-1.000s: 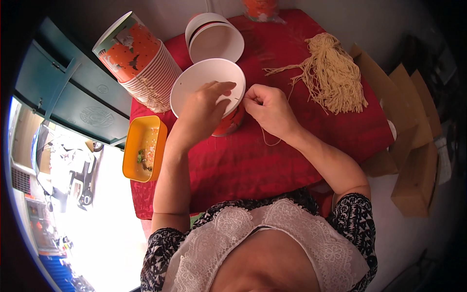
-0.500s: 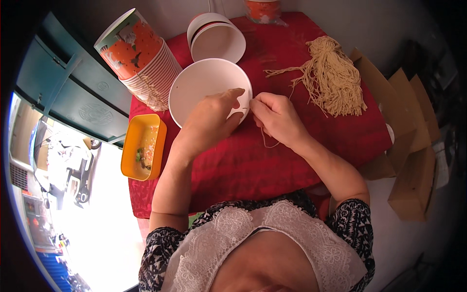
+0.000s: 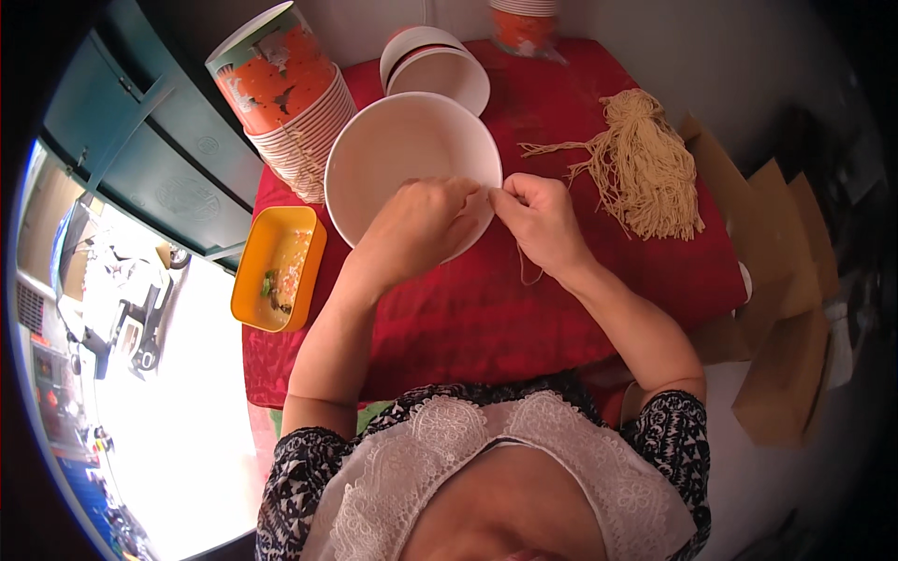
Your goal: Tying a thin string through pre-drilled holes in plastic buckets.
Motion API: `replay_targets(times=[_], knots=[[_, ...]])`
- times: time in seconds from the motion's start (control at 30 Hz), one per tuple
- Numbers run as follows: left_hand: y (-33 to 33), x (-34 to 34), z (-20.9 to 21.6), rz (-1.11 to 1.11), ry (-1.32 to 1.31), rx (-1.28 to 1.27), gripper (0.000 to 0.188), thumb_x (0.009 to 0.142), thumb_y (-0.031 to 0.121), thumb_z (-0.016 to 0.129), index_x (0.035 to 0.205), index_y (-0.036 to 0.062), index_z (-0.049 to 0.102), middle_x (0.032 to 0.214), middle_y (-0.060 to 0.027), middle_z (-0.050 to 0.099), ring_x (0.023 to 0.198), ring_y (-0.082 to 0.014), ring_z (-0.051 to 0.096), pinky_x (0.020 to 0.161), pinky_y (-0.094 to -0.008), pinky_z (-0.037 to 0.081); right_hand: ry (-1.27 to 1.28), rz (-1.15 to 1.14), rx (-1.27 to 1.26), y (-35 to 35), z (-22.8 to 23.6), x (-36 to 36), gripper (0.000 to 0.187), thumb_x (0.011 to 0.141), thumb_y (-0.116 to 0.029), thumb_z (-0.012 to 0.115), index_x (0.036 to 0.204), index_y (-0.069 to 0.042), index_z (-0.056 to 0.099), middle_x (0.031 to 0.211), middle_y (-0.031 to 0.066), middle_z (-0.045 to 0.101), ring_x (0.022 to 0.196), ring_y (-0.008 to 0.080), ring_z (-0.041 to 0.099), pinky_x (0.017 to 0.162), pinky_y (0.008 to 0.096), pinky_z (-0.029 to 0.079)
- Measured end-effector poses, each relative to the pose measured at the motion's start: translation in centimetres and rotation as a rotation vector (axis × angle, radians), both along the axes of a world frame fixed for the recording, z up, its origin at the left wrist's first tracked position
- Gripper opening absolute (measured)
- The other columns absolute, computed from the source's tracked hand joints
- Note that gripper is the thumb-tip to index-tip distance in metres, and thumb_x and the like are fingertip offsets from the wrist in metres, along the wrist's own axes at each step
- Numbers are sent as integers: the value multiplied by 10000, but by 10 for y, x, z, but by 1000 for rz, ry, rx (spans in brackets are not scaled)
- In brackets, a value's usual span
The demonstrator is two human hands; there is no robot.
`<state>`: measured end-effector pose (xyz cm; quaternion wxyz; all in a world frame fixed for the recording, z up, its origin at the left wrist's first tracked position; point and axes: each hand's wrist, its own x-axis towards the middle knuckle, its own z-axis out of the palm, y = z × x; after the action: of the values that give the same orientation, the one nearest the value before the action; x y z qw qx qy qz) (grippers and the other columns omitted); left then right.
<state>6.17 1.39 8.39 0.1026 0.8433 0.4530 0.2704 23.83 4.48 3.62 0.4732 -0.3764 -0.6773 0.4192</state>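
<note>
A large white paper bucket (image 3: 360, 159) stands with its mouth toward me. My left hand (image 3: 426, 220) reaches over its opening, thumb and fingers closed together at the right part of the rim; what lies between the fingertips is too small to make out. Just outside the rim, my right hand (image 3: 543, 220) pinches a thin tan string (image 3: 530, 277), whose loose end hangs below the fingers in a loop. The fingertips of both hands nearly meet. To the right lies a thick bundle of tan strings (image 3: 645, 178), with a few strands trailing left.
A tall leaning stack of orange-printed paper buckets (image 3: 290, 103) is at the left, with strings hanging on it. Below it sits a yellow tray (image 3: 241, 280) with food scraps. White buckets (image 3: 449, 75) lie behind. The red cloth (image 3: 449, 327) covers the table; cardboard boxes (image 3: 776, 374) stand right.
My left fingers, spread apart before, have closed at the bucket's rim near my right fingertips. My right hand keeps its pinch on the string. The whole view has shifted slightly.
</note>
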Motion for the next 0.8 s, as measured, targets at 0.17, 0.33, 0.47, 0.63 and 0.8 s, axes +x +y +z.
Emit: replay_targets(times=[0.17, 0.33, 0.47, 0.63, 0.8], knots=[[25, -12, -27, 80, -5, 24, 143, 837, 108, 601, 881, -23, 640, 755, -211, 646, 705, -376, 642, 627, -417, 494, 65, 55, 49, 19, -25, -16, 269, 912, -119, 591, 684, 20, 562, 536, 25, 517, 521, 49, 433, 457, 277, 353], [41, -14, -45, 175, 28, -26, 157, 823, 121, 593, 843, -29, 635, 748, -227, 637, 693, -384, 634, 618, -444, 487, 16, 69, -19, 29, -46, -24, 271, 922, -136, 570, 691, 7, 566, 556, 32, 552, 508, 81, 480, 465, 283, 385], [49, -18, -57, 176, 87, -30, 149, 800, 113, 591, 808, -26, 643, 722, -226, 632, 675, -375, 635, 618, -450, 490, 22, 87, -50, 34, -58, -27, 271, 926, -139, 554, 693, 0, 572, 563, 40, 569, 509, 94, 508, 470, 286, 399], [54, -16, -67, 160, 87, 19, 145, 793, 109, 586, 788, -21, 649, 725, -217, 636, 672, -360, 636, 635, -447, 493, -29, 91, -111, 36, -61, -25, 267, 911, -133, 551, 688, 11, 583, 576, 58, 591, 522, 110, 534, 483, 298, 414], [57, -11, -77, 156, 112, -36, 146, 797, 113, 580, 785, -12, 655, 756, -215, 643, 695, -353, 636, 660, -443, 496, -92, 52, -251, 43, -65, -22, 250, 894, -139, 593, 689, 3, 607, 569, 26, 573, 509, 80, 487, 463, 271, 371]])
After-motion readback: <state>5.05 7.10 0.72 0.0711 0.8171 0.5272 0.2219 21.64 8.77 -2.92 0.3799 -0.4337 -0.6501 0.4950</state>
